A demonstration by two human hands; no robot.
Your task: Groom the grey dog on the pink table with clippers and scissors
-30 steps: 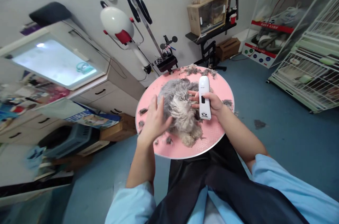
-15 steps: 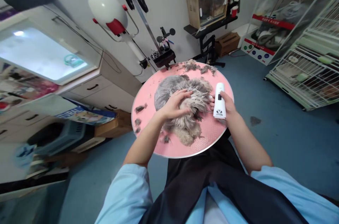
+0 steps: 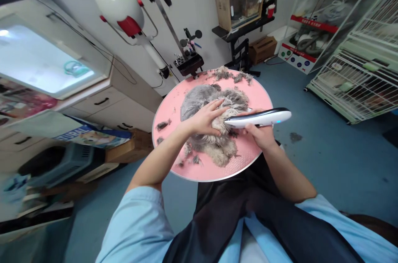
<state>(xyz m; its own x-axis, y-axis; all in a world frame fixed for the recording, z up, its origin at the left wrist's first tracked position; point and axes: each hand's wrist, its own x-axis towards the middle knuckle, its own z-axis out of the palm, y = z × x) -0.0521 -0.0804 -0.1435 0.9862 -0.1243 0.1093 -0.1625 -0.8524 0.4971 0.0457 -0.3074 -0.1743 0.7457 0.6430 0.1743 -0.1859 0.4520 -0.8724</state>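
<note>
The dog is coated in grey and cream, the table is coloured pink with a white rim, the clipper is finished white and black.

The table is round, with a pink top and a pale rim. A grey-and-cream long-haired animal rests on its middle. Hair clumps lie along the far edge. Dark tufts lie near the left edge. Smaller tufts lie toward the near-left edge, possibly touching the animal; contact is unclear.
</note>
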